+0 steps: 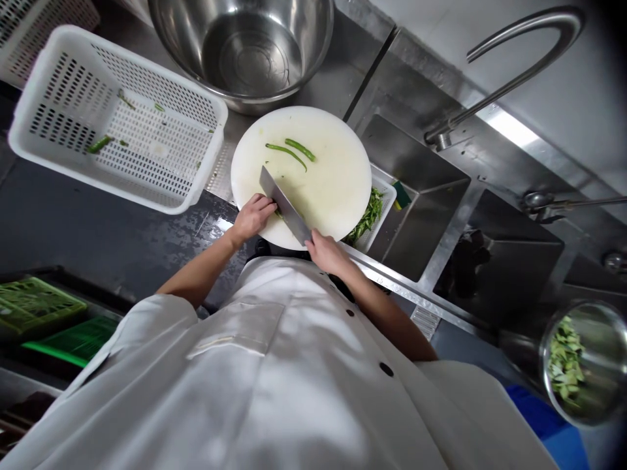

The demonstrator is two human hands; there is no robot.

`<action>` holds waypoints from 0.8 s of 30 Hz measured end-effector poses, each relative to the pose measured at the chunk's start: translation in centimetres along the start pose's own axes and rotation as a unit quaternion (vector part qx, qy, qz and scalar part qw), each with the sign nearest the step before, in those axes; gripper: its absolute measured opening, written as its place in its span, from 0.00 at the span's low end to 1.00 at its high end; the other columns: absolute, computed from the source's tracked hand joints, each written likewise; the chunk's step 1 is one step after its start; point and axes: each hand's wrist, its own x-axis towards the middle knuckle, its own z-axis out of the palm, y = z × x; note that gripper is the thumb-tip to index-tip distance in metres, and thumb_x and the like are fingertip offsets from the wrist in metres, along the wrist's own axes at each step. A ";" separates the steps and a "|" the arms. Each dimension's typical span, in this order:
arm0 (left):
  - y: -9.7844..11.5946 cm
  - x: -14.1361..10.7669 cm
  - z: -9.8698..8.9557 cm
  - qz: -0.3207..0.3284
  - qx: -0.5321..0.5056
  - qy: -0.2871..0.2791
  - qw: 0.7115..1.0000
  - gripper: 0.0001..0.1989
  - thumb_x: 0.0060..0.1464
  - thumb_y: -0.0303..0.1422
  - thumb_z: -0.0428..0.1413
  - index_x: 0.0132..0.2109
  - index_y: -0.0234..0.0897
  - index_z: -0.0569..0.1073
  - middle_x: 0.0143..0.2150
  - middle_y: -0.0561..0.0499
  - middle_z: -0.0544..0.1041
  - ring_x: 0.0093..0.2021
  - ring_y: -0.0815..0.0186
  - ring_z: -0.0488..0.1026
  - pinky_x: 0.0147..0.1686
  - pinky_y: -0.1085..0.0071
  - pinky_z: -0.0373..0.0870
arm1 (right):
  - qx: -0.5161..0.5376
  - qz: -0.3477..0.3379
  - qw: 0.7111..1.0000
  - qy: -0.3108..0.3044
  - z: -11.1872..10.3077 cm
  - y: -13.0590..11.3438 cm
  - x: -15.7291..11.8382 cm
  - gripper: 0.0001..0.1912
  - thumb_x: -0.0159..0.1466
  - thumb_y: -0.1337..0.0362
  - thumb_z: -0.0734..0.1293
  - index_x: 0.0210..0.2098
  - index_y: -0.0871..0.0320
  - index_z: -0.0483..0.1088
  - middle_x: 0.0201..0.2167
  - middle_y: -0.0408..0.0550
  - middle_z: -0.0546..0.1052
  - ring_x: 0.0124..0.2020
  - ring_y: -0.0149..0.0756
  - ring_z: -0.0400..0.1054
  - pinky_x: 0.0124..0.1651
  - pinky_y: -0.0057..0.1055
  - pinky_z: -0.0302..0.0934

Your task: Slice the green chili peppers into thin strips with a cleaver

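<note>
White chef's jacket (274, 372) closest to the lens, filling the lower frame, dark buttons down its front. Beyond it, right hand (327, 252) at the near rim of a round white cutting board (337, 176), fingers closed around the handle of a broad cleaver (287, 207); blade laid diagonally across the board's near-left part, tip pointing up and left. Left hand (252, 217) at the board's left edge, just beside the blade, fingers curled down onto a green chili (278, 212) mostly hidden under them; whether truly pinched or merely pressed, cannot tell. Two more whole green chilies (294, 151) lying side by side on the far part of the board, well apart from the knife. Small white basket (388, 196) tucked under the board's right edge, holding cut green pieces (369, 215). Steel mixing bowl (245, 49) just beyond the board, touching or nearly touching its far rim. Large white perforated crate (117, 117) to the left on the dark tabletop (73, 222), a few green scraps inside. Sink basin (416, 196) to the right with a green sponge (402, 194) at its near-left corner and a curved faucet (514, 72) above. Steel bowl of green leaves (582, 362) at lower right. Green crates (44, 313) at lower left.
</note>
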 end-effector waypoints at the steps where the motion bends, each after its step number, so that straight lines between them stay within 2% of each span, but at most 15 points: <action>1: -0.1 -0.1 -0.1 0.003 0.002 -0.003 1.000 0.19 0.74 0.33 0.42 0.52 0.39 0.78 0.47 0.42 0.78 0.47 0.56 0.71 0.51 0.56 0.73 | 0.005 0.000 1.000 0.010 0.4 -0.3 0.9 0.17 0.80 0.59 0.54 0.60 0.60 0.64 0.47 0.61 0.82 0.47 0.50 0.77 0.42 0.34 0.59; 4: -0.3 -0.3 -0.4 0.002 0.007 -0.005 1.000 0.18 0.74 0.33 0.42 0.52 0.38 0.78 0.46 0.42 0.78 0.45 0.56 0.71 0.50 0.55 0.72 | 0.002 0.008 1.000 0.019 0.7 -0.4 1.6 0.19 0.80 0.57 0.53 0.63 0.60 0.63 0.47 0.61 0.81 0.46 0.51 0.77 0.41 0.34 0.59; 9: -0.7 -0.5 -0.4 -0.008 -0.021 0.002 1.000 0.19 0.75 0.34 0.42 0.50 0.40 0.78 0.47 0.41 0.78 0.47 0.56 0.71 0.51 0.55 0.72 | -0.027 0.002 1.000 -0.003 -1.3 0.7 -2.2 0.17 0.80 0.55 0.54 0.59 0.58 0.64 0.42 0.59 0.81 0.42 0.51 0.78 0.38 0.34 0.56; 11: -0.6 -0.4 -0.3 -0.011 -0.026 -0.003 1.000 0.19 0.75 0.34 0.42 0.50 0.40 0.78 0.47 0.41 0.78 0.47 0.56 0.71 0.51 0.55 0.73 | -0.026 -0.002 1.000 -0.014 -1.5 0.6 -2.5 0.16 0.80 0.56 0.54 0.58 0.57 0.65 0.42 0.59 0.82 0.43 0.51 0.78 0.38 0.34 0.57; 14: -0.2 -0.5 -0.1 -0.021 -0.035 -0.010 0.999 0.19 0.75 0.35 0.42 0.49 0.40 0.78 0.46 0.41 0.78 0.47 0.56 0.71 0.51 0.55 0.74 | -0.009 -0.006 1.000 -0.012 -0.4 -0.3 -0.5 0.16 0.79 0.58 0.54 0.59 0.58 0.65 0.45 0.59 0.82 0.46 0.50 0.78 0.40 0.34 0.58; 18: -0.2 -0.7 -0.8 -0.022 -0.042 -0.004 0.999 0.17 0.74 0.33 0.44 0.46 0.40 0.78 0.44 0.42 0.78 0.45 0.57 0.72 0.49 0.57 0.75 | 0.010 -0.004 0.999 0.034 1.9 -0.1 1.9 0.21 0.80 0.58 0.53 0.65 0.61 0.63 0.48 0.61 0.82 0.49 0.50 0.76 0.45 0.34 0.60; 21: -2.2 0.5 -2.9 -0.086 -0.016 0.060 0.994 0.16 0.73 0.33 0.44 0.47 0.39 0.77 0.44 0.42 0.77 0.47 0.56 0.73 0.49 0.57 0.74 | 0.037 -0.009 0.998 0.056 2.8 1.7 0.7 0.21 0.80 0.57 0.53 0.64 0.61 0.64 0.48 0.59 0.82 0.49 0.49 0.76 0.46 0.33 0.60; 23: -4.4 2.9 -4.4 -0.128 0.018 0.093 0.987 0.15 0.73 0.34 0.45 0.50 0.38 0.77 0.48 0.41 0.76 0.50 0.55 0.73 0.52 0.55 0.73 | 0.061 -0.025 0.996 0.060 3.4 2.7 -0.6 0.19 0.79 0.57 0.54 0.61 0.59 0.67 0.46 0.57 0.82 0.48 0.47 0.76 0.46 0.32 0.61; 24: -5.6 4.6 -4.8 -0.128 0.033 0.089 0.987 0.15 0.73 0.35 0.46 0.52 0.37 0.77 0.51 0.41 0.76 0.53 0.54 0.72 0.55 0.53 0.72 | 0.075 -0.035 0.995 0.059 3.7 2.9 -1.1 0.17 0.79 0.57 0.55 0.58 0.58 0.68 0.45 0.56 0.82 0.47 0.46 0.75 0.46 0.32 0.61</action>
